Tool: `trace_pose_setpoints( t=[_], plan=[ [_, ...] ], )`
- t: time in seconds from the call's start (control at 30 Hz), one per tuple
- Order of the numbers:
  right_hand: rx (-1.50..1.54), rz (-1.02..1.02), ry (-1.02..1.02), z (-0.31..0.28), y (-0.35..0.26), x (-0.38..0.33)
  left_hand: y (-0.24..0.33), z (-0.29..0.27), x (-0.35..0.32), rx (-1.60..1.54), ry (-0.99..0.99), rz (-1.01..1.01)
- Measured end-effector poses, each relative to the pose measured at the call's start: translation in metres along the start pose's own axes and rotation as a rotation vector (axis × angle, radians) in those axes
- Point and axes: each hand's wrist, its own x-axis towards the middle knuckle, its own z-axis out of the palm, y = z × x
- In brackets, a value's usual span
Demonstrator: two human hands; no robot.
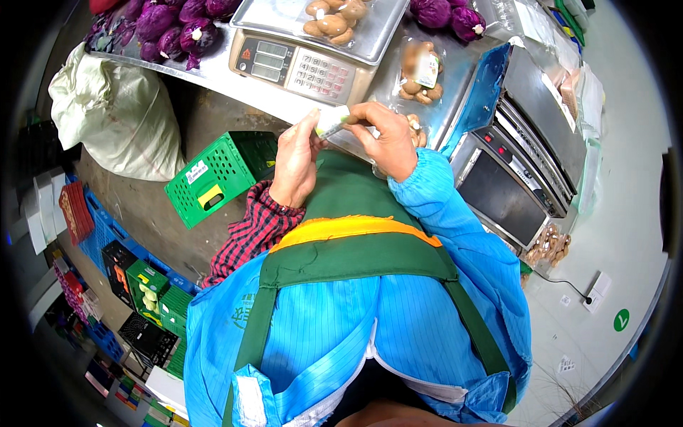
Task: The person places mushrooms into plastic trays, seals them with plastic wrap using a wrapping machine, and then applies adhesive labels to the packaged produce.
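Observation:
In front of my apron I have a small white-and-green roll of labels (331, 122) between both hands. My left hand (295, 158) is closed around its left end, thumb on top. The fingers of my right hand (385, 134) pinch its right edge. Just beyond my hands stands a digital scale (310, 70); a bag of brown mushrooms (334, 21) lies on its metal pan. To the right of the scale rests another bag of mushrooms (421, 77) with a label on it. A further bag (417, 129) is partly hidden behind my right hand.
Purple cabbages (158, 23) are heaped at the far left of the table. A large white sack (114, 114) and a green crate (213, 185) stand on the floor to the left. On the right is a wrapping or sealing machine (512, 164), with more bagged mushrooms (549, 246) beside it.

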Motion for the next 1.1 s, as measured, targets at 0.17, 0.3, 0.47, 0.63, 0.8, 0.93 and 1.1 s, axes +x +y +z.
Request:
trace_pose_setpoints(
  t=[0.17, 0.3, 0.47, 0.63, 0.8, 0.93, 1.1],
  plan=[
    [0.083, 0.139, 0.048, 0.0, -0.005, -0.002, 0.0, 0.006, 0.002, 0.04, -0.002, 0.013],
    [-0.017, 0.007, 0.048, -0.004, -0.005, 0.002, -0.001, 0.007, 0.004, 0.061, 0.002, 0.018],
    [-0.05, -0.07, 0.079, 0.001, 0.002, 0.002, -0.005, 0.001, 0.01, 0.045, 0.021, -0.009],
    [-0.062, -0.09, 0.081, 0.005, 0.01, 0.001, -0.001, 0.007, 0.008, 0.033, 0.067, -0.031],
    [-0.112, -0.182, 0.072, 0.002, 0.001, 0.007, -0.004, -0.002, 0.025, -0.154, 0.093, -0.106],
    [-0.057, -0.267, 0.054, 0.003, 0.001, -0.007, 0.004, -0.032, 0.051, -0.373, 0.015, -0.179],
    [-0.024, -0.271, -0.004, -0.002, 0.004, -0.008, 0.015, -0.018, 0.04, -0.262, -0.072, -0.164]
  ],
)
